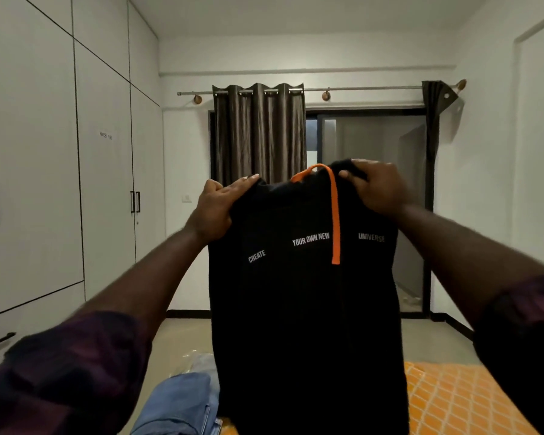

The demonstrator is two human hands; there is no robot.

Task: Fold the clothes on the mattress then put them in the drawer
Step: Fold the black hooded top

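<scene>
- A white wardrobe [29, 152] fills the left wall, with black handles [135, 201] where two doors meet and a small label [106, 135] reading "WS 10".
- A dark curtain [259, 133] hangs bunched on a metal rod [358, 88].
- A second curtain [432, 120] is pushed to the rod's right end.
- A sliding glass door [371, 142] stands between the curtains.
- A white wall switch [187, 198] sits on the wall beside the left curtain.

I read white print "CREATE" at the left of the black garment [305, 309], "YOUR OWN NEW" at its centre beside the orange drawstring [335, 221], "UNIVERSE" at its right, slightly blurred, and a small label [106, 135] marked "WS 10" on the white wardrobe door [107, 199]
</scene>
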